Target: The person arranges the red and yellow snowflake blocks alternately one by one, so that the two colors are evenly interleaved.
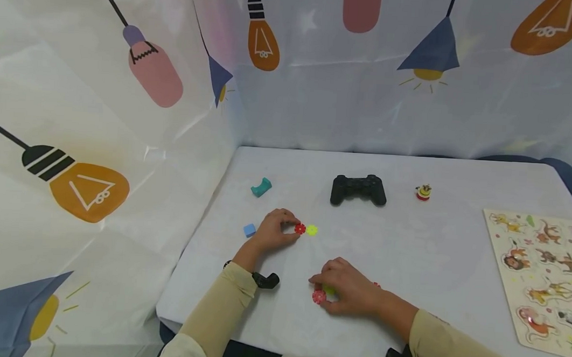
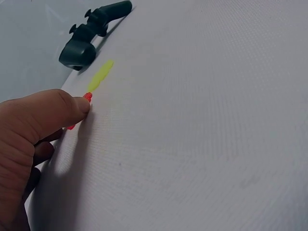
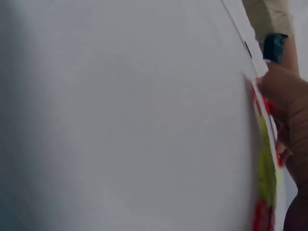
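Observation:
In the head view my left hand (image 1: 274, 231) pinches a small red flower-shaped disc (image 1: 300, 229) between thumb and fingers. Against its edge lies a yellow flower disc (image 1: 312, 230); both also show in the left wrist view, flat on the table. Nearer the front edge, my right hand (image 1: 350, 289) holds a red flower disc (image 1: 319, 296) and a yellow-green one (image 1: 328, 289), partly covered by the fingers. A bit of red (image 1: 376, 284) peeks out behind this hand. The right wrist view, blurred, shows a row of red and yellow-green pieces (image 3: 266, 168) beside the hand.
Beyond the hands lie a black game controller (image 1: 358, 190), a teal curved block (image 1: 262, 187) and a small striped figure (image 1: 423, 192). A blue block (image 1: 249, 230) sits left of my left hand. An animal puzzle board (image 1: 521, 277) lies at the right edge.

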The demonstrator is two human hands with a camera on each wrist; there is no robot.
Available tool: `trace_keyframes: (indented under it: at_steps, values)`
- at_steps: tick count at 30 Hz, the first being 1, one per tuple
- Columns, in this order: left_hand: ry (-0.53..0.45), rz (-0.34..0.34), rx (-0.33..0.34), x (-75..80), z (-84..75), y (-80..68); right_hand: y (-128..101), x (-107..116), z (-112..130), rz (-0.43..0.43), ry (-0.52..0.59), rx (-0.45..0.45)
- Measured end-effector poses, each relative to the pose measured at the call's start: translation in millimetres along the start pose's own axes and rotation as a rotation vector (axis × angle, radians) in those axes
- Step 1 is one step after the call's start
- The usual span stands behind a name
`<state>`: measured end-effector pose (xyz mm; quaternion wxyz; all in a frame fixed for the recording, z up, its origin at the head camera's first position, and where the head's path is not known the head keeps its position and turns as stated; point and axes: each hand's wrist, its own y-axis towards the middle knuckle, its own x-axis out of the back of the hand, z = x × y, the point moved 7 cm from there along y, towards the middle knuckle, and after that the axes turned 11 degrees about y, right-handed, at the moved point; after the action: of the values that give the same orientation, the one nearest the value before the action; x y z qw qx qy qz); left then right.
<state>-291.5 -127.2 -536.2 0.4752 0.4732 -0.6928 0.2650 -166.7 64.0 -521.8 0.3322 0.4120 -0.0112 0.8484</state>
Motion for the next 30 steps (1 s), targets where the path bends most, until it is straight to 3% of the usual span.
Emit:
trace_keyframes:
  at_steps: [3, 8, 13, 22, 27, 30]
  values:
    - [0.005, 0.002, -0.006, -1.0, 0.1, 0.0, 10, 20, -17, -0.065, 0.018, -0.095]
    - [0.013, -0.01, -0.005, -1.3, 0.4, -1.2, 32, 58, -64, -0.243, 0.007, -0.273]
    - [0.005, 0.022, 0.024, -5.5, 0.9, -2.7, 42, 60, -93, -0.249, -0.006, -0.362]
    - [-0.013, -0.021, -0.012, -2.7, -0.4, 3.0, 47, 57, -99, -0.269, -0.065, -0.348]
    - [-0.028, -0.021, -0.011, -2.5, 2.7, 3.8, 35, 58, -87, -0.213, -0.041, -0.394]
    - [-0.031, -0.014, -0.003, -3.9, 4.4, -0.5, 20, 49, -68, -0.137, -0.016, -0.334]
